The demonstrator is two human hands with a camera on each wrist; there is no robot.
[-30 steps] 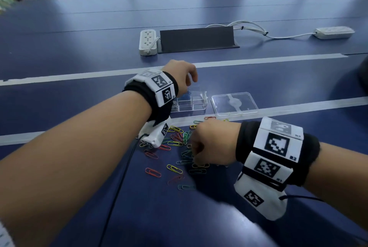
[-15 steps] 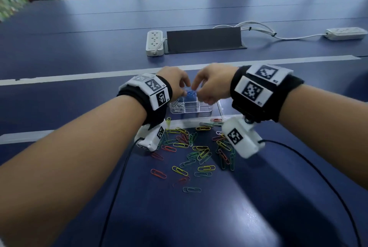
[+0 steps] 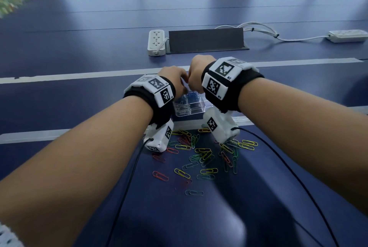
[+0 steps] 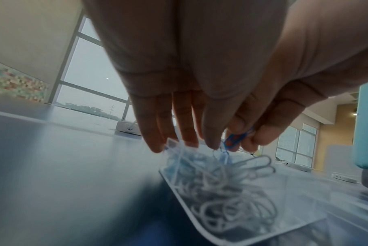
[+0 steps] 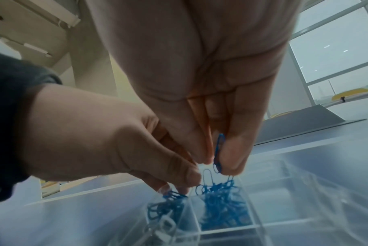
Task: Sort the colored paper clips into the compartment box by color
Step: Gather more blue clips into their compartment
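Observation:
The clear compartment box [image 3: 197,110] stands on the blue table beyond the pile of loose coloured paper clips [image 3: 201,155]. My right hand [image 3: 196,79] hovers over it and pinches one blue clip [image 5: 218,153] between thumb and finger, just above the heap of blue clips [image 5: 221,203] in a far compartment. My left hand [image 3: 180,81] reaches down beside it, and its fingertips [image 4: 155,146] pinch the box's far left corner. White clips [image 4: 221,191] fill the near left compartment. In the head view the fingers of both hands are hidden behind the wrists.
A white power strip [image 3: 156,42] and a dark cable flap [image 3: 206,40] lie beyond the box. A second power strip [image 3: 347,35] sits at the far right. Black wrist-camera cables [image 3: 127,187] trail over the near table. Chairs line the far side.
My right hand has risen from the loose pile and moved forward over the box with a blue clip. My left hand has stayed at the box.

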